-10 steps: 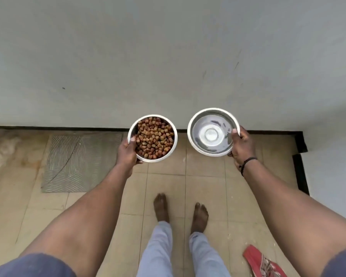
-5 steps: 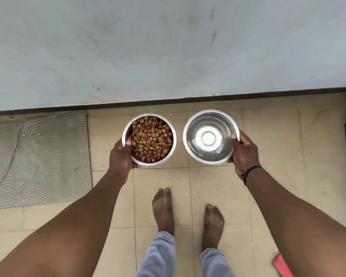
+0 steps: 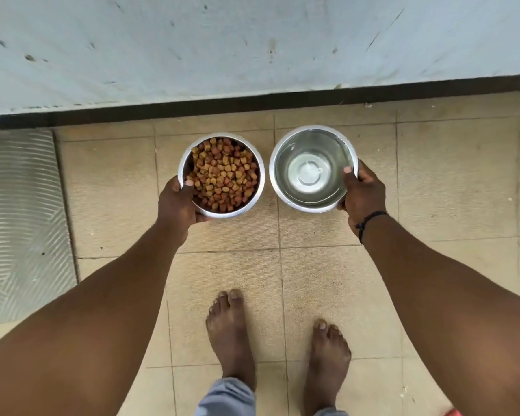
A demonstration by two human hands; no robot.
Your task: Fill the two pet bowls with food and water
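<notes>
Beige floor tiles (image 3: 451,181) meet a dark skirting strip (image 3: 282,99) under a pale scuffed wall (image 3: 252,40). I see my left hand (image 3: 177,205) gripping the kibble bowl (image 3: 221,175), fingers (image 3: 189,183) hooked over its rim. My right hand (image 3: 362,193) holds the water bowl (image 3: 312,168) likewise, just beside it. A grey ribbed mat (image 3: 18,223) lies left; my bare feet (image 3: 230,331) stand below.

beige tiled floor (image 3: 451,181); grey ribbed mat (image 3: 21,223) at left; bare feet (image 3: 231,334).
</notes>
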